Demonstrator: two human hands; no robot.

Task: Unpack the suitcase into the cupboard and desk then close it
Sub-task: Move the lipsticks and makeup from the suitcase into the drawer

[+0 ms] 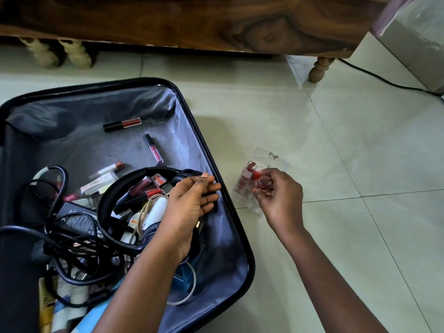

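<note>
Forearms reach in from six o'clock. Left hand (192, 200) hovers loosely open, holding nothing, over black headphones (134, 186) in the open suitcase (225, 236), which lies on the tiled floor (336, 145) at nine o'clock, crammed with cables and lip glosses. Right hand (276, 195), at three o'clock of it, pinches a small red-filled tube (263, 181) at a clear plastic organiser (249, 181) just beside the suitcase. Wooden furniture (192, 20) stands at twelve o'clock

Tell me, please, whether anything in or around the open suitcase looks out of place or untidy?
Yes: lip gloss tubes lie scattered loose on the suitcase lining, and black cables are tangled around the headphones. A clear organizer sits outside on the floor.
</note>
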